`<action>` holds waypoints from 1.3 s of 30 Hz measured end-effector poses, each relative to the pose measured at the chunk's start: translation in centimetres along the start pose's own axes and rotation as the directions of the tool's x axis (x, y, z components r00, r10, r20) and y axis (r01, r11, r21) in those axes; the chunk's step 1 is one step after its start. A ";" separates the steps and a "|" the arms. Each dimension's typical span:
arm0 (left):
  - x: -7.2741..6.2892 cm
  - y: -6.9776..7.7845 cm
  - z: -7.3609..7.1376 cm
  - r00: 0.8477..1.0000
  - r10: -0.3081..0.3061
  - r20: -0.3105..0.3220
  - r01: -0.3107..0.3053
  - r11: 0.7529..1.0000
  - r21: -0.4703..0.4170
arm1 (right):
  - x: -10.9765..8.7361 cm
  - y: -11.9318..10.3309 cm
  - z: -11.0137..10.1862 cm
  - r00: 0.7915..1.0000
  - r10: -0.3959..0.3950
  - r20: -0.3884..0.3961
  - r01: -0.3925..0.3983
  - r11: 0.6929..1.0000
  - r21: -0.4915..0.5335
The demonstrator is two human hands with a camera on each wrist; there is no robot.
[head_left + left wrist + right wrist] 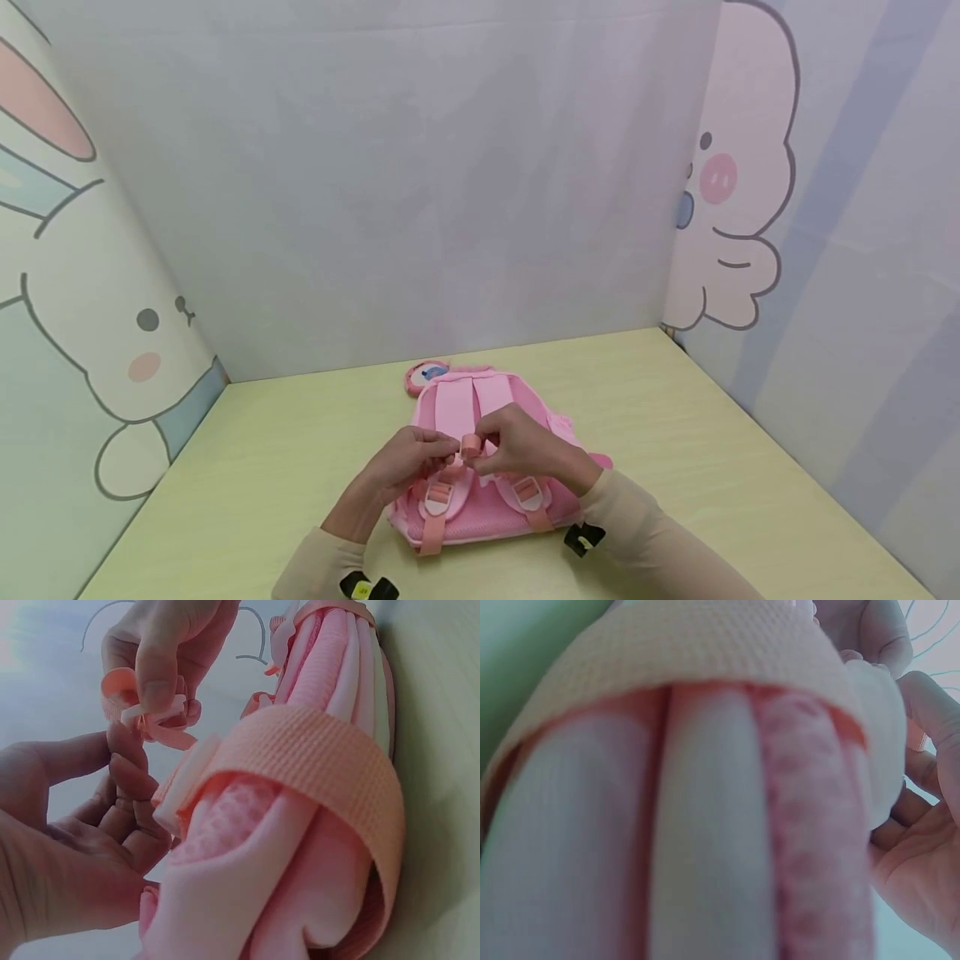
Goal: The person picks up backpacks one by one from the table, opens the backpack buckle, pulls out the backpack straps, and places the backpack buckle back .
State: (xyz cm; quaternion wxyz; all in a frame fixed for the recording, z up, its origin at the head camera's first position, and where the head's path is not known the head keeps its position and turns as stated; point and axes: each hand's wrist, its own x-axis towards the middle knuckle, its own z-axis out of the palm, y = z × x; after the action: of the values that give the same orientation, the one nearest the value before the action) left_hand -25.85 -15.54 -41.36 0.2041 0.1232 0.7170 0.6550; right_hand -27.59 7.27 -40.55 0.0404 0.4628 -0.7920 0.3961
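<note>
A pink backpack [491, 521] lies on the table with its shoulder straps facing up. Above its middle, my right hand [528, 442] pinches a small white buckle [133, 712] with a looped peach webbing strap [471, 446]. The thumb and index fingertips of my left hand [408, 458] meet at the buckle's near end, while its other fingers curl loosely below. Fingers partly cover the buckle, so whether its parts are joined cannot be seen. White strap adjusters [438, 495] sit on the lower shoulder straps, close to both hands.
A round pink-rimmed charm [425, 377] lies by the backpack's upper left corner. The pale yellow table [262, 483] extends around the bag. Fabric walls printed with cartoon animals stand at the left, back and right.
</note>
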 end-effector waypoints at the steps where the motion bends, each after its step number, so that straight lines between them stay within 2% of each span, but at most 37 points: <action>1: 0.0 0.0 0.0 1.000 0.000 -0.003 0.000 1.000 0.001 | 0.0 0.0 0.0 1.000 0.001 0.000 -0.001 1.000 -0.003; 14: 0.1 0.2 -0.4 1.000 -0.002 0.007 0.002 1.000 -0.004 | 0.3 0.0 -0.4 1.000 -0.021 -0.019 0.020 0.998 -0.054; 23: -0.1 0.2 -0.4 1.000 -0.001 0.029 0.000 1.000 0.018 | 0.2 -0.3 -0.2 1.000 -0.012 -0.002 0.012 1.000 0.000; 30: 0.0 0.2 -0.3 1.000 0.006 0.019 -0.007 1.000 0.030 | 0.1 -0.3 -0.1 1.000 -0.019 -0.004 0.019 1.000 -0.020; 35: 0.0 0.2 -0.3 0.999 0.015 0.043 -0.016 0.999 0.032 | 0.1 -0.1 0.0 1.000 -0.021 0.001 0.021 1.000 -0.017; 39: 0.2 0.0 -0.4 0.996 0.025 0.088 -0.028 0.999 0.029 | 0.1 0.0 0.1 1.000 -0.014 0.009 0.014 1.000 -0.008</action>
State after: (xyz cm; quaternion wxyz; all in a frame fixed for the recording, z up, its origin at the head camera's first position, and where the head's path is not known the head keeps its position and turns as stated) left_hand -26.18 -15.82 -41.39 0.2249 0.1645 0.7153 0.6409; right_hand -27.59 7.16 -40.59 0.0417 0.4701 -0.7904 0.3906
